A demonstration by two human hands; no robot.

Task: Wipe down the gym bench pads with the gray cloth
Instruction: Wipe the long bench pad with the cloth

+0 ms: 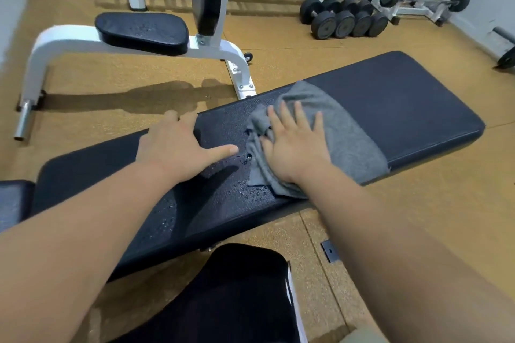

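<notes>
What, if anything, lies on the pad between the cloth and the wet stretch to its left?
The left hand rests on the pad beside the cloth, thumb toward it; droplets nearer the near edge lie unblocked.

Both forearms reach forward. The left hand [178,147] lies flat, thumb stretched toward the right hand [295,145], whose fingers spread, palm down.

the right hand [295,145] presses flat on the gray cloth [334,131] spread across the wet black bench pad [404,97], while the left hand [178,145] rests open just beside it.
</notes>
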